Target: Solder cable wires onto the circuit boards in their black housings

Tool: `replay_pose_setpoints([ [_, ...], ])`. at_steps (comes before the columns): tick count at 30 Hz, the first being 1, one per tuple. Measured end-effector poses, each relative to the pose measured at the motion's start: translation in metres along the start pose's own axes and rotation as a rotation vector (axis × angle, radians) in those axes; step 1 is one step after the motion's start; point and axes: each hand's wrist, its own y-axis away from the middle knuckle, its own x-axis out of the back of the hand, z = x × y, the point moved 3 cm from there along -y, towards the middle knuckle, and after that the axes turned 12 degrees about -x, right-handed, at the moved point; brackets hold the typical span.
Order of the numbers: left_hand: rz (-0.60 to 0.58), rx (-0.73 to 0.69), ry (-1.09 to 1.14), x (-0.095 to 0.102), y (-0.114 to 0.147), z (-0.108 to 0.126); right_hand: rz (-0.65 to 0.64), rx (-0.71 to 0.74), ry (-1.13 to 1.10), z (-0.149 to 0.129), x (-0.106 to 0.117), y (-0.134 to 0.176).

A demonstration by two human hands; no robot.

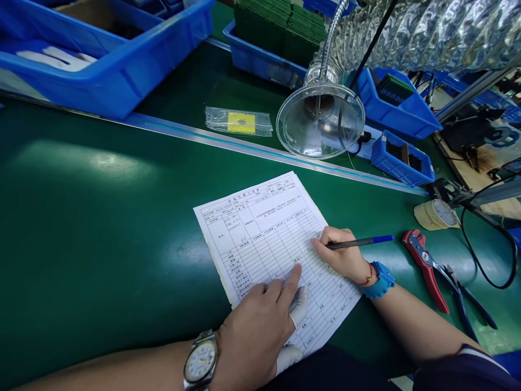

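Observation:
A printed form (280, 217) with a table grid and some handwriting lies tilted on the green tabletop. My left hand (256, 320), with a metal watch on its wrist, rests on the lower part of the sheet. Its index finger stretches out and touches a handwritten entry; the other fingers are curled, and white covers show on two digits. In my right hand (344, 255) a dark pen with a blue end (366, 241) is gripped, its blue end pointing right. The writing tip is hidden by the fingers at the form's right side. A blue watch circles that wrist.
Red-handled pliers (427, 271) and a yellowish tape roll (437, 214) lie at right. A metal strip (195, 138) crosses the table. Behind it are a clear bag (240, 122), a fume hood funnel (321, 119), a large blue bin (118, 81) and a bin of green boards (264, 54).

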Motion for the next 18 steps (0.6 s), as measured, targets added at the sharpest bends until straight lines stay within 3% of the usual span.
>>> replay_pose_setpoints([
  [10, 0.007, 0.006, -0.001, -0.002, -0.002, 0.0, -0.008, 0.0, -0.02, 0.001, 0.002, 0.001],
  [18, 0.072, 0.028, 0.005, -0.01, -0.002, 0.001, 0.175, -0.171, -0.064, 0.014, 0.002, -0.002],
])
